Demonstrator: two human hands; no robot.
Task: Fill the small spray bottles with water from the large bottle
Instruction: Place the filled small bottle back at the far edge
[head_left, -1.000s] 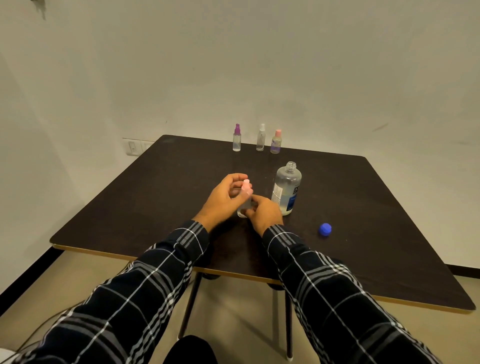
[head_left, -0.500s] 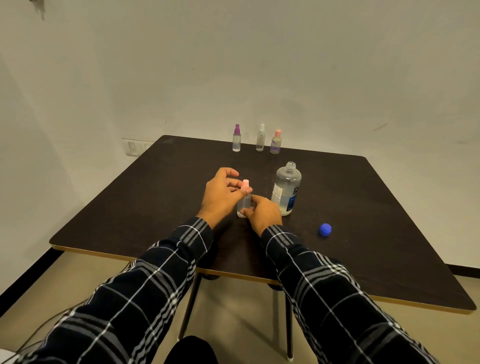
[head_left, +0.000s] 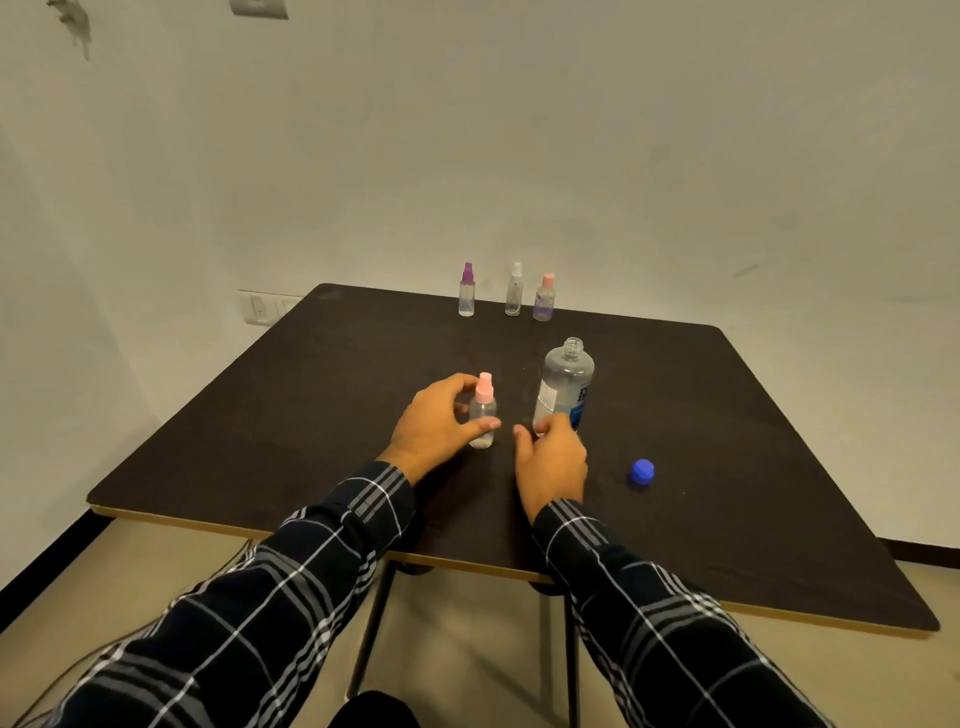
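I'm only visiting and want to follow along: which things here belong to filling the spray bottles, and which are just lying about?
In the job: pink-capped spray bottle, held by the left hand; large bottle, uncapped; blue cap; purple-capped bottle, white-capped bottle, peach-capped bottle at the far edge.
Lying about: wall socket; wall plate high up.

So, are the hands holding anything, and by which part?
The left hand grips the pink-capped spray bottle round its clear body, below the cap. The right hand, loose beside the large bottle, holds nothing.
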